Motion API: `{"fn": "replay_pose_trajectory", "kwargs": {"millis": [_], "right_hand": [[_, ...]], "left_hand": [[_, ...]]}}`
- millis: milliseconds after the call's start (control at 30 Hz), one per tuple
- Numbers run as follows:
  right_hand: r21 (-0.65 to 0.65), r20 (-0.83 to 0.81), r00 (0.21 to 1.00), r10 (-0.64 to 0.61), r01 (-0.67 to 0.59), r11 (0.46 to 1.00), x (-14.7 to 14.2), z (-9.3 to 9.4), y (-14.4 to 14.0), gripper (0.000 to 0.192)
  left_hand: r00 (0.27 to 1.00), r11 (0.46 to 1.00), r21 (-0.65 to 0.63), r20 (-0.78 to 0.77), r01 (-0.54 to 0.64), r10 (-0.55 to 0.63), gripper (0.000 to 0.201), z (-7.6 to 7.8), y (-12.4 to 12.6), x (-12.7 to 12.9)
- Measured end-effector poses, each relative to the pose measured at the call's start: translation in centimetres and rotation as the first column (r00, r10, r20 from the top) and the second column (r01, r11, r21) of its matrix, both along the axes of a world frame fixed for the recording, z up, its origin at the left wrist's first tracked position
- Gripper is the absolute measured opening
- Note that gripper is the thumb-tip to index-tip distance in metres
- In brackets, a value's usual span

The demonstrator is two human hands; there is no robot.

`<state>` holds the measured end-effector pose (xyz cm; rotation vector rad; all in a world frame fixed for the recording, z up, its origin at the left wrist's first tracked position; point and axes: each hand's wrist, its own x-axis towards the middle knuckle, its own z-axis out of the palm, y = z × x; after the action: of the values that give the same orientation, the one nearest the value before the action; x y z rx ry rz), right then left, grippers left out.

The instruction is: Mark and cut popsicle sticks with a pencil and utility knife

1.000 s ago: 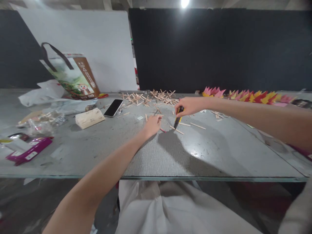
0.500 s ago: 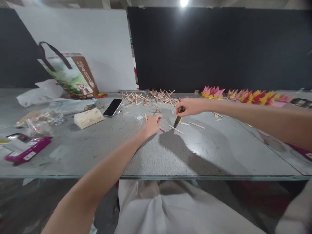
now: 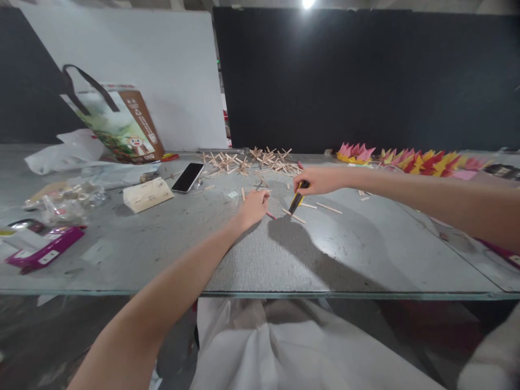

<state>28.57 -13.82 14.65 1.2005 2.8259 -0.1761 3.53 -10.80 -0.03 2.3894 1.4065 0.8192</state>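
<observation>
Currently the right hand (image 3: 319,180) grips a black-and-yellow cutter (image 3: 297,199), tip angled down onto a wooden stick (image 3: 294,216) on the tabletop (image 3: 365,244). Left hand (image 3: 254,208) presses flat, fingers curled, beside a red-tipped stick (image 3: 270,215). Judgement: keep the fingers clear of the tip; apply light, steady pressure.

Both hands work mid-tabletop (image 3: 365,260): the left hand (image 3: 254,207) beside the right hand (image 3: 319,180), which holds a knife (image 3: 296,200). Behind them a stick pile (image 3: 252,161) lines the far edge. A phone (image 3: 188,177) and bag (image 3: 117,124) lie toward the far left corner.
</observation>
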Motion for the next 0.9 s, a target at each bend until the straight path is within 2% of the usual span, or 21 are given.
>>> {"fn": "replay_pose_trajectory", "kwargs": {"millis": [233, 433, 633, 900], "right_hand": [[-0.03, -0.025, 1.0, 0.017, -0.017, 0.999, -0.5, 0.3, -0.7, 0.033], [-0.074, -0.017, 1.0, 0.024, -0.026, 0.997, -1.2, 0.6, -1.2, 0.022], [-0.117, 0.001, 1.0, 0.025, -0.024, 0.993, -1.4, 0.4, -0.8, 0.02], [-0.049, 0.048, 0.999, -0.017, 0.02, 0.999, -1.6, -0.1, 0.2, 0.016]], "left_hand": [[1.0, 1.0, 0.0, 0.012, -0.005, 0.005, 0.032, 0.3, -0.2, 0.1], [1.0, 1.0, -0.017, 0.013, 0.001, 0.0, 0.031, 0.0, 0.1, 0.1], [1.0, 1.0, -0.022, 0.012, -0.01, 0.01, 0.031, -0.1, 0.0, 0.1], [1.0, 1.0, -0.02, -0.013, -0.002, 0.001, 0.033, 0.4, -0.4, 0.4]]}}
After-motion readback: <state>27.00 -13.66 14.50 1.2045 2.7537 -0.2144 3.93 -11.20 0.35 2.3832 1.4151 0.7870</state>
